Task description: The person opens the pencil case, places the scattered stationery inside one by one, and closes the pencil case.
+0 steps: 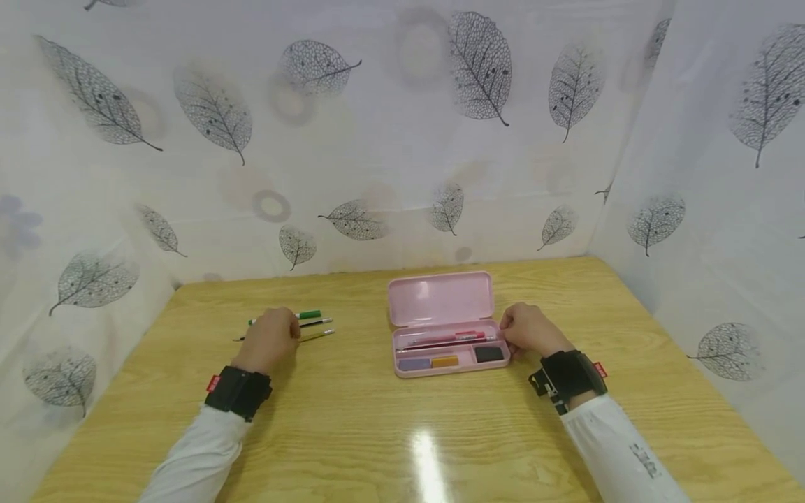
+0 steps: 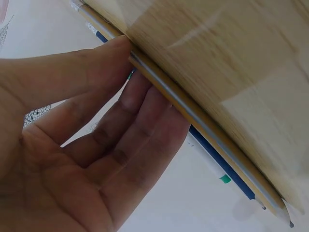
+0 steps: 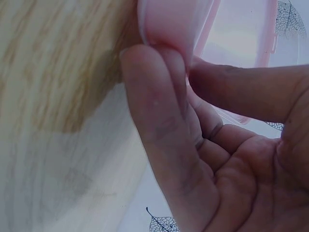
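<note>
At the left of the table my left hand [image 1: 267, 339] holds a yellow pencil [image 2: 193, 113], its thumb against the near side and the other fingers behind. Just beyond that pencil lie a dark blue pencil [image 1: 316, 323] and a green-capped marker [image 1: 308, 314], partly covered by the hand. A pink pencil case [image 1: 440, 297] lies with its lid raised. My right hand [image 1: 533, 330] pinches the case's right end between thumb and fingers; in the right wrist view the case's pink corner [image 3: 174, 24] meets the fingertips.
Inside the case are a pink pen [image 1: 468, 335], a dark red pencil [image 1: 440, 344], a purplish block [image 1: 415, 364], an orange block [image 1: 444, 361] and a black block [image 1: 489, 354]. A leaf-patterned sheet [image 1: 390, 154] hangs behind the wooden table [image 1: 352, 419].
</note>
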`<state>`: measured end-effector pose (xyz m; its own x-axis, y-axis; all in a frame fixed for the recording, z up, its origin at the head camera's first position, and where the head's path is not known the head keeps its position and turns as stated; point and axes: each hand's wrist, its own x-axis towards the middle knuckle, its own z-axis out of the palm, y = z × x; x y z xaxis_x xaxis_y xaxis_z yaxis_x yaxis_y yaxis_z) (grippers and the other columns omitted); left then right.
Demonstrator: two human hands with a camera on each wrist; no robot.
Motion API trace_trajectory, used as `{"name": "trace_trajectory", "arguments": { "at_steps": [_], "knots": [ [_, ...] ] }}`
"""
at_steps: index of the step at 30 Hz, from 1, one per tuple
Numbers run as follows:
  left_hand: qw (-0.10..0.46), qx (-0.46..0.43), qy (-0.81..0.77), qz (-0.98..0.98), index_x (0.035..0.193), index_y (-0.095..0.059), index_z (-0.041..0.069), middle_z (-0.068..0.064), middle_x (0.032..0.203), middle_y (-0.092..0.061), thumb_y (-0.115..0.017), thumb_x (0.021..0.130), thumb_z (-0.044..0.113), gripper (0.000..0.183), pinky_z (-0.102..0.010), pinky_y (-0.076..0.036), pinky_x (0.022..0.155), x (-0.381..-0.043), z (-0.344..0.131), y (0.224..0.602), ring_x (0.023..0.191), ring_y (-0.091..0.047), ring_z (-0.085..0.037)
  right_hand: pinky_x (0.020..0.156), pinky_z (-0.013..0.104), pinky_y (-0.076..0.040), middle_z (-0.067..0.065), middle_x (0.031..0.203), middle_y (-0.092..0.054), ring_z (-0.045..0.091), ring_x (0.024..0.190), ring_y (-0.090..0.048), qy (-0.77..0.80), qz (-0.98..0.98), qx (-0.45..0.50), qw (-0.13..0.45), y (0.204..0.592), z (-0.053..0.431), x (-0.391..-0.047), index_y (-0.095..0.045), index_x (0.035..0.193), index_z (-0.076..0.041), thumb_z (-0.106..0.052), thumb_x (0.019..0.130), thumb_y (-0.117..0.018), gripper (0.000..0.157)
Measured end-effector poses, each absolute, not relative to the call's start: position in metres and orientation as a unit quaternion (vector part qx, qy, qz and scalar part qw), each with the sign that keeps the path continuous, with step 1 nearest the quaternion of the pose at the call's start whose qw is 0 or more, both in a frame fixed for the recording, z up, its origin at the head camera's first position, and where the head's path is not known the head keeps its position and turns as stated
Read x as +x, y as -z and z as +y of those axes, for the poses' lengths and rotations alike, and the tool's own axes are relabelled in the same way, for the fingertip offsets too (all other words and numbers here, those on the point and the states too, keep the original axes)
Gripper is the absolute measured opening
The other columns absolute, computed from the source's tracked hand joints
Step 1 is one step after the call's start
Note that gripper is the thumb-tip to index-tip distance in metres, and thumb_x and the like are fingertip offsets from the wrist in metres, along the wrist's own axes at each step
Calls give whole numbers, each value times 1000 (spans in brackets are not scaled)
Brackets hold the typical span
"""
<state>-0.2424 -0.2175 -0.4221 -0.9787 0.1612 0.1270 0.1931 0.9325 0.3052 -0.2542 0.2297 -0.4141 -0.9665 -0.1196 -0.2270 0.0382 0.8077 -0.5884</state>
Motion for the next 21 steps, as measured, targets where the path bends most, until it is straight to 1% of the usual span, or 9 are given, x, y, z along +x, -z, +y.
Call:
{"name": "trace_trajectory", "arguments": {
  "at_steps": [3, 8, 15, 21],
  "knots": [
    [56, -94, 161, -981, 80, -73, -4, -20, 83, -72, -71, 75, -6, 5, -52, -58, 66, -242, -218, 423, 75, -66, -34, 50, 30, -59, 15, 69, -66, 18, 54, -63, 307, 942, -15, 135, 414, 229, -255, -63, 88, 6, 0, 90, -63, 7],
    [59, -95, 162, -980, 79, -73, -3, -19, 83, -72, -69, 76, -8, 7, -51, -58, 66, -241, -217, 424, 75, -66, -33, 51, 30, -59, 14, 70, -65, 18, 55, -63, 308, 941, -10, 140, 414, 230, -254, -62, 90, 6, -1, 91, -64, 7],
    [61, -103, 166, -979, 77, -73, -2, -17, 79, -72, -70, 76, -10, 9, -50, -58, 63, -236, -214, 421, 70, -66, -31, 47, 28, -56, 11, 63, -63, 16, 50, -61, 306, 944, -23, 124, 415, 230, -253, -62, 83, 4, 0, 89, -64, 7],
    [52, -100, 165, -980, 80, -74, -2, -17, 81, -72, -71, 77, -10, 9, -50, -58, 65, -236, -212, 419, 73, -66, -31, 47, 28, -56, 11, 63, -63, 16, 50, -61, 308, 943, -26, 122, 414, 230, -253, -62, 83, 4, 0, 89, -64, 7]
  ]
}}
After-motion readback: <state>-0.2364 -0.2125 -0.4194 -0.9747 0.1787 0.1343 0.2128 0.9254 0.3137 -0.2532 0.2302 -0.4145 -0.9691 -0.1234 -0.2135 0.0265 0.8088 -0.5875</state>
